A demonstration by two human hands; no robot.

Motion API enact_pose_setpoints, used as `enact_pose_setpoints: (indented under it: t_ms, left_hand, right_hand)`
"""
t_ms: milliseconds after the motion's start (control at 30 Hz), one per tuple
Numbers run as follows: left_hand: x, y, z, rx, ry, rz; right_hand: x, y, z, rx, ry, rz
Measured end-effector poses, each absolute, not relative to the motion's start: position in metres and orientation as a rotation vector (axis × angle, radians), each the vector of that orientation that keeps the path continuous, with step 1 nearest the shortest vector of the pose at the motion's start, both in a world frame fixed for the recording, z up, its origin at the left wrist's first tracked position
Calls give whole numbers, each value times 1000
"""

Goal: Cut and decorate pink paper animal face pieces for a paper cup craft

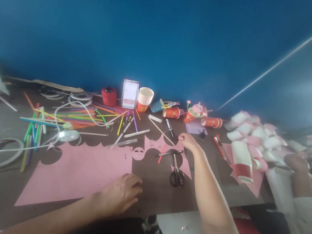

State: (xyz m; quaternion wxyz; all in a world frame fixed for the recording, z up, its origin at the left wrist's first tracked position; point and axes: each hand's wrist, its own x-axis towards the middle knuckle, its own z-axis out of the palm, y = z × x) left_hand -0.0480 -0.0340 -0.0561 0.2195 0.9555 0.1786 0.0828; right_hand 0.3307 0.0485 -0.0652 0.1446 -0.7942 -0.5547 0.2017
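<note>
My left hand (120, 194) rests on the brown table (151, 188), fingers curled loosely down at the right edge of a large pink paper sheet (75, 173); nothing shows in it. My right hand (187, 141) reaches forward, its fingertips pinched on the edge of a cut pink paper piece (158, 143). Black-handled scissors (177, 174) lie just below that hand, and a black pen (169, 129) lies just left of it. A small pink round cut-out (138, 153) sits between the two sheets.
Several coloured straws (71, 116) and white tubing (3, 151) crowd the left. Red thread spool (109, 96), stacked paper cups (145, 99) and red cups (211, 121) line the blue wall. Pink-and-white cup pieces (246, 145) pile on the right, where another person's hand (296, 162) works.
</note>
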Motion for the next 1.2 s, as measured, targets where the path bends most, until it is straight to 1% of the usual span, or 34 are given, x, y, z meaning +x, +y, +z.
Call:
enact_pose_setpoints:
  t_ms: [300,433,533,667,833,1000,1200]
  left_hand:
    - [-16,-13,-44,2717,358,218]
    - [12,8,-33,2760,365,220]
    - [33,27,-25,2759,426,192]
    - [67,60,-19,2691,450,183]
    - [138,88,-21,2667,551,135]
    - [199,89,-32,2680,580,-52]
    - [225,79,-38,2696,615,-145]
  right_hand:
    - [323,9,-67,-2328,-1429,538]
    - [307,-13,-54,-2407,-1329,371]
    - [286,-44,-41,-2443,-1325,267]
    - [251,-95,-38,-2520,-1514,426]
    - [221,-125,-52,-2707,-1547,308]
    - [215,-128,-59,-2773,-1541,342]
    - [219,-143,-53,-2749,-1605,397]
